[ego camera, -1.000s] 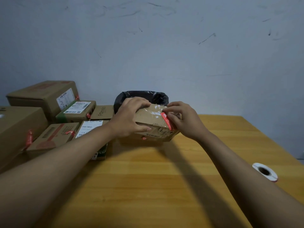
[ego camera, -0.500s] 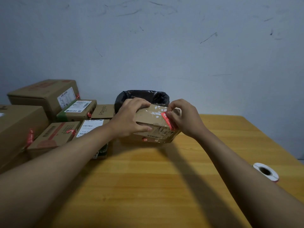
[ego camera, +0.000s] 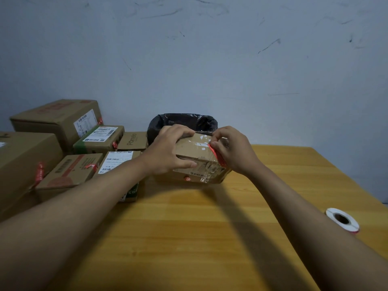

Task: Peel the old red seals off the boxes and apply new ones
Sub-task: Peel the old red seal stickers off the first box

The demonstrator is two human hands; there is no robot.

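Tilted on the tabletop (ego camera: pixel 189 238) before the far bin (ego camera: pixel 201 120), the box (ego camera: pixel 195 152) was gripped by the left hand (ego camera: pixel 168 152), while its red seal (ego camera: pixel 217 155), running near-to-far over the right edge, was pinched by the right hand (ego camera: pixel 233 150).

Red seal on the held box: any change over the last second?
Little. The right hand has worked its fingertips further onto the top end of the red seal, which now looks slightly lifted at the top edge; the rest is still stuck down the side. The left hand keeps gripping the box, tilted the same way. The stacked boxes, black bin and seal roll are unmoved.
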